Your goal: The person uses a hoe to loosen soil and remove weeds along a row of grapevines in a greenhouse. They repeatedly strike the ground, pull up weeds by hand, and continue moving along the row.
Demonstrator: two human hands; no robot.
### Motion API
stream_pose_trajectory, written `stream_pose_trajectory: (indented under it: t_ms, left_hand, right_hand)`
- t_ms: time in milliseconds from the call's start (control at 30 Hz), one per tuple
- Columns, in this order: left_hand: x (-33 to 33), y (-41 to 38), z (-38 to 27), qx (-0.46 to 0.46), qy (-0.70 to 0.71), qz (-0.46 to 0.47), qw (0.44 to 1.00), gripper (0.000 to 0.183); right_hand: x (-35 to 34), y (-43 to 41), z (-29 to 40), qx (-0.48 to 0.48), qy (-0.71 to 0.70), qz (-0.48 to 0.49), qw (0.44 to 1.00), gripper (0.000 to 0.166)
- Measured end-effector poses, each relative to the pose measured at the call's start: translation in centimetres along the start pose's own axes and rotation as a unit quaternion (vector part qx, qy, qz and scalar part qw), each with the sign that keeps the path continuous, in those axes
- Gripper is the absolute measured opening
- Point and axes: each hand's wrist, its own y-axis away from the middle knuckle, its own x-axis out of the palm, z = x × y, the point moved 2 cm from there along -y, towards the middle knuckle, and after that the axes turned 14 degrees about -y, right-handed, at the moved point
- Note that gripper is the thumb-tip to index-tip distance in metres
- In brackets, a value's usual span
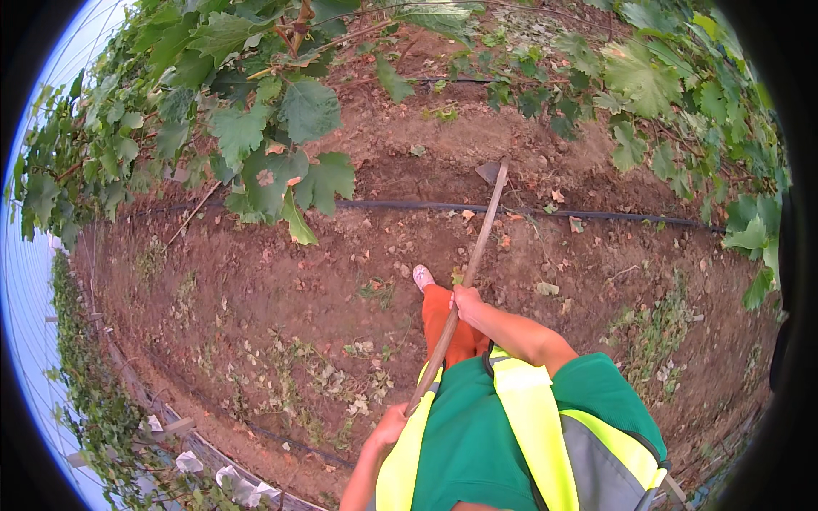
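I hold a hoe by its long wooden handle [484,237], which slants from my waist out to the soil ahead. My right hand [468,303] grips the shaft around its middle, in front of my orange trousers [438,316]. Lower down, beside my yellow vest, my left hand [391,424] is closed around the near end. At the far end the metal hoe blade [488,171] rests at the reddish soil [441,153], just beyond a black irrigation hose [409,205]. The shaft crosses over this hose.
Grapevine leaves [281,153] hang low at the upper left, and more vine foliage [645,76] at the upper right. Wilted weeds [300,377] lie on the ground. My patterned shoe [422,277] stands on the soil. Plastic greenhouse sheeting [25,306] lines the left side.
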Motion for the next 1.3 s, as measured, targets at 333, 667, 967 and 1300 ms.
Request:
stream_pose_trajectory:
  t_ms: [333, 667, 967, 1300]
  left_hand:
    - [-3.4, -0.6, -6.2, 0.044, -0.205, -0.015, 0.978, 0.035]
    - [-6.0, -4.0, -13.8, 0.102, -0.344, -0.155, 0.92, 0.027]
    - [-7.0, 2.5, -10.8, 0.02, -0.343, -0.157, 0.926, 0.036]
    - [-7.4, -0.6, -9.1, 0.061, -0.341, -0.205, 0.915, 0.033]
  right_hand:
    - [-1.4, -1.6, 5.0, 0.048, -0.204, 0.005, 0.978, 0.019]
    - [6.8, -3.0, 6.7, 0.068, -0.231, 0.061, 0.969, 0.022]
    - [9.8, 1.1, -4.2, 0.101, -0.095, 0.047, 0.989, 0.019]
    - [11.3, 2.0, 0.6, 0.049, -0.122, 0.111, 0.985, 0.016]
